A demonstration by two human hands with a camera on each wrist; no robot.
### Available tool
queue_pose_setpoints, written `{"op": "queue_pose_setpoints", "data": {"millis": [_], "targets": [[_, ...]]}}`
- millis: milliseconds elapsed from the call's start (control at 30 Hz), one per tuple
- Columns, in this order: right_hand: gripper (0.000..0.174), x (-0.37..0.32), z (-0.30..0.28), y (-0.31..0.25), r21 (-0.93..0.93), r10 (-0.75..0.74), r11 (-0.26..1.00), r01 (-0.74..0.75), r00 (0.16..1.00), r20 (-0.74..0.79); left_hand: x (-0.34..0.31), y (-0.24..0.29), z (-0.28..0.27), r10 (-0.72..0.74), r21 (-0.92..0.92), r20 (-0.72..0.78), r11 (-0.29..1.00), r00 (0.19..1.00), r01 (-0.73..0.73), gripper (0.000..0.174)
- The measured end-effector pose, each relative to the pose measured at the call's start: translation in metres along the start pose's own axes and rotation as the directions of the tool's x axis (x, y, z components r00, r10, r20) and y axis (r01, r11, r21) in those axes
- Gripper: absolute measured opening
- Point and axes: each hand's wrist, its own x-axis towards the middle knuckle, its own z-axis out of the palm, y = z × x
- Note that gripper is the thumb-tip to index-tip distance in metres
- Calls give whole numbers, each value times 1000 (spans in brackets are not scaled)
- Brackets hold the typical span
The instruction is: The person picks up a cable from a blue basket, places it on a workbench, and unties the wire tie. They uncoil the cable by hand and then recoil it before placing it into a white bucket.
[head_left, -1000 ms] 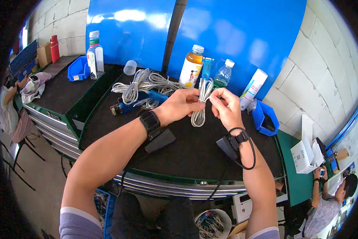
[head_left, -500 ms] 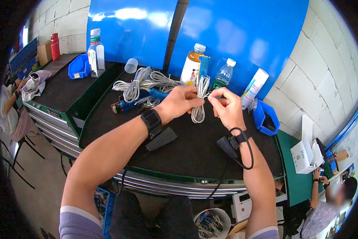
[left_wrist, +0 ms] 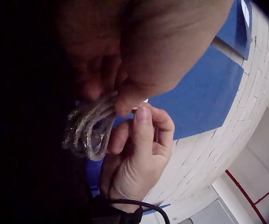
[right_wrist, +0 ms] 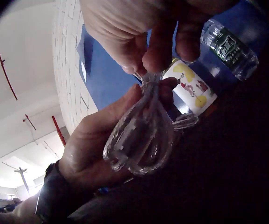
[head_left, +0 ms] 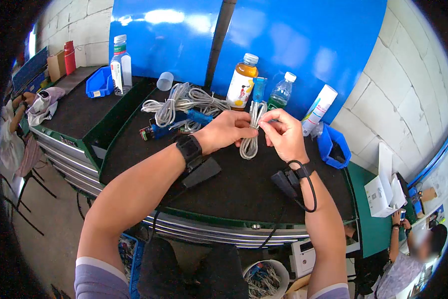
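My left hand point(head_left: 224, 131) grips a coiled bundle of clear-grey cable point(head_left: 249, 148) around its middle, thumb in front. At the bundle's upper end stands a blue plug point(head_left: 259, 90). My right hand point(head_left: 287, 135) pinches a thin tie at the bundle's narrow waist, close beside the left thumb. In the right wrist view the cable loops point(right_wrist: 148, 169) fan out below the cinched waist. The left wrist view shows the right thumb and forefinger pressed together next to the coil point(left_wrist: 85, 128).
More coiled cables point(head_left: 176, 107) with blue plugs lie left on the black mat. Behind are an orange drink bottle point(head_left: 240, 87), a clear bottle point(head_left: 281, 92) and a white spray can point(head_left: 319, 108). A blue bin point(head_left: 332, 149) sits right; a bucket of cables point(head_left: 279, 264) stands below.
The blue plug end has swung slightly left, then back right and down a little. Both hands stay at the bundle's waist, the right fingers shifting slightly at the tie.
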Motion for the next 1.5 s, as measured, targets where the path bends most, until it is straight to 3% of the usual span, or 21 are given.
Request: {"op": "queue_pose_setpoints", "data": {"millis": [233, 433, 633, 867, 933, 1100, 1200, 1300, 1500], "targets": [[7, 4, 5, 0, 117, 5, 993, 8, 994, -106, -3, 5, 2, 26, -30, 10, 999, 1000, -25, 29], [9, 8, -1, 5, 148, 62, 988, -47, 993, -99, 2, -4, 2, 51, -122, -65, 991, 997, -58, 33], [9, 4, 5, -2, 66, 59, 996, -56, 997, -51, -1, -1, 2, 6, -131, -163, 991, 987, -27, 33], [9, 4, 5, -2, 82, -20, 996, 24, 999, -46, 4, -9, -2, 12, -144, -102, 989, 995, -27, 30], [9, 4, 3, -1, 46, -14, 999, 15, 999, -30, 6, -8, -2, -44, -271, -68, 962, 997, 24, 29], [10, 4, -7, 1, 13, -4, 1000, 3, 999, 43, 1, -3, -2, -16, -133, -73, 991, 997, 6, 28], [18, 7, -11, 7, 303, 179, 929, -211, 975, 129, -2, 1, 1, 35, -46, -58, 998, 998, -37, 27], [18, 8, -17, 7, 399, 250, 863, -310, 948, 195, -3, 4, 3, 77, -38, -32, 996, 997, -78, 26], [17, 8, -20, 12, 512, 259, 782, -355, 933, 252, 2, -4, 2, 102, -160, 20, 982, 995, -97, 30]]}}
